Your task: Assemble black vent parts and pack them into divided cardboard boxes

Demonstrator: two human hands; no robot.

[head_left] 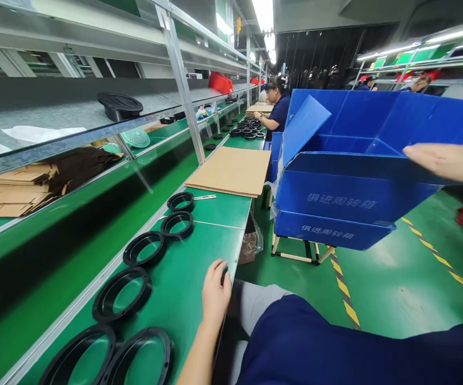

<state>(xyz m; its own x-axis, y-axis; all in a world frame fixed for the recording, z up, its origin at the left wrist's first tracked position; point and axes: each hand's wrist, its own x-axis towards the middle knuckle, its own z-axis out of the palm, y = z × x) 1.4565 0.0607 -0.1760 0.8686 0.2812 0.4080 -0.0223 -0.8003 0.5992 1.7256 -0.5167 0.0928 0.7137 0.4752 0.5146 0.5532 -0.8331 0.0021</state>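
Note:
My left hand [215, 291] is at the front edge of the green bench [199, 251], its fingers curled together round a small dark thing that is mostly hidden. To its left, several black rings [177, 224] lie in a line along the bench. My right hand [440, 159] is raised flat with outstretched fingers at the near rim of a large blue box [336, 184], holding nothing I can see. One blue flap of the box stands up at a slant on its left side.
Flat brown cardboard [231, 168] lies across the bench ahead. A person [282, 109] sits farther along, beside more black rings. A metal shelf frame [181, 85] runs along the left. The blue box rests on a low stand [295, 258] above the green floor.

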